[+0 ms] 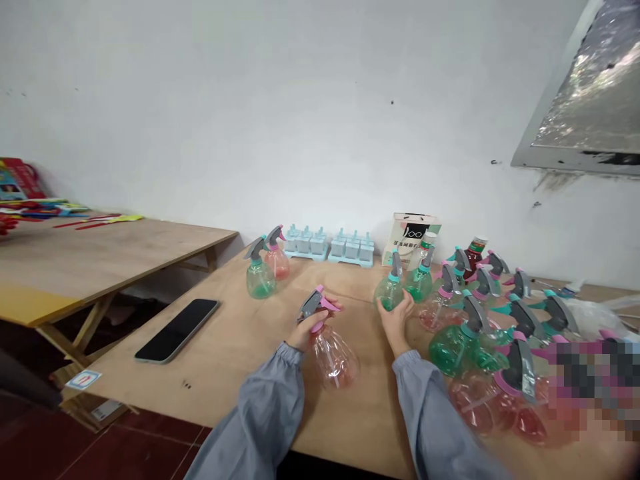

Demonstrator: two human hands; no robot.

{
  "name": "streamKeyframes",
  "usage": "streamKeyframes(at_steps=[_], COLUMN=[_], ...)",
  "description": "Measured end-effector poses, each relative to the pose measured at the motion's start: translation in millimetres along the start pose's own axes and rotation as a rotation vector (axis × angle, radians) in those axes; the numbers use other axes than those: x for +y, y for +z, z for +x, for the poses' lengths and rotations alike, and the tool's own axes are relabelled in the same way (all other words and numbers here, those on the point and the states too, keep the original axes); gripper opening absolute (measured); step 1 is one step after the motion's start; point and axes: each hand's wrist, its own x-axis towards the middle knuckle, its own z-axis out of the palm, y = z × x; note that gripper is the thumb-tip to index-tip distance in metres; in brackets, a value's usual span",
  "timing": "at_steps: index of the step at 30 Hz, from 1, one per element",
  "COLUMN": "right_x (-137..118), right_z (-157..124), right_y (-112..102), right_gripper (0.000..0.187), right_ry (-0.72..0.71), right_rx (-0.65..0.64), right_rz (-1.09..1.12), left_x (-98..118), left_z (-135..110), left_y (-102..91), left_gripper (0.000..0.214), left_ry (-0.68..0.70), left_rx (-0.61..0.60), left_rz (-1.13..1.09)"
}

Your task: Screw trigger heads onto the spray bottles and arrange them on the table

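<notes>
The left hand [306, 329] held a pink-necked spray bottle [336, 360], fingers round its neck and beside the trigger, body tilted over the counter [240, 373]; the right hand [397, 321] had its fingers cupped round a green spray bottle [387, 291], farther back; good handling probably called for leaving the trigger unsqueezed and avoiding the crowded bottles [453, 350] at right.

A flat black phone [177, 331] lies left of the held round pink plastic spray bottle [336, 359], boxy pale-blue plastic molds [351, 250] behind it.
</notes>
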Motion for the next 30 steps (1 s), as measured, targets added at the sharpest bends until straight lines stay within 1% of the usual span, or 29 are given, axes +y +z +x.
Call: streamKeyframes(at_steps=[3, 6, 8, 11, 13, 16, 18, 21, 23, 26, 30], right_x=[-8.5, -17.5, -21.9, -25.2, -27.1, -35.4, -44.8, -58.4, -63.1, -63.4, -61.1], right_z=[-24.8, -50.9, -64.3, -74.4, -75.4, -72.3, -69.4, -64.9, -62.2, -58.8, -56.7], right_y=[-18.9, -40.9, -55.6, -72.9, -79.4, -83.9, -86.5, -92.7, -97.3, -102.7, -107.1], right_gripper=[0.079, 0.079, 0.08, 0.078, 0.078, 0.078, 0.072, 0.06, 0.055, 0.051, 0.036], right_ry=[0.003, -0.006, -0.024, -0.052, -0.064, -0.053, -0.064, -0.132, -0.162, -0.154, -0.188], right_rx=[-0.039, -0.099, -0.122, -0.148, -0.157, -0.156, -0.145, -0.099, -0.095, -0.12, -0.166], right_rz=[0.104, 0.162, 0.156, 0.138, 0.145, 0.206, 0.282, 0.359, 0.362, 0.339, 0.251], left_x=[-0.4, -0.6, -0.3, 0.4, 0.8, 0.3, -0.7, -2.2, -2.3, -1.1, 0.9], left_z=[3.2, 5.1, 5.5, 5.1, 4.3, 3.2, 3.0, 3.5, 3.8, 3.4, 2.7], left_y=[-1.1, 0.2, 1.3, 0.9, -0.8, -2.5, -1.9, 0.8, 2.4, 4.7, 10.7], left_gripper=[0.045, 0.047, 0.048, 0.047, 0.044, 0.043, 0.043, 0.04, 0.039, 0.038, 0.032], left_ry=[0.024, 0.125, 0.17, 0.17, 0.146, 0.092, 0.082, 0.089, 0.089, 0.053, 0.04], left_rx=[-0.022, -0.013, 0.012, 0.068, 0.091, 0.077, 0.074, 0.075, 0.071, 0.066, 0.096], left_rz=[-0.017, -0.082, -0.123, -0.15, -0.131, -0.067, -0.038, -0.034, -0.049, -0.068, -0.073])
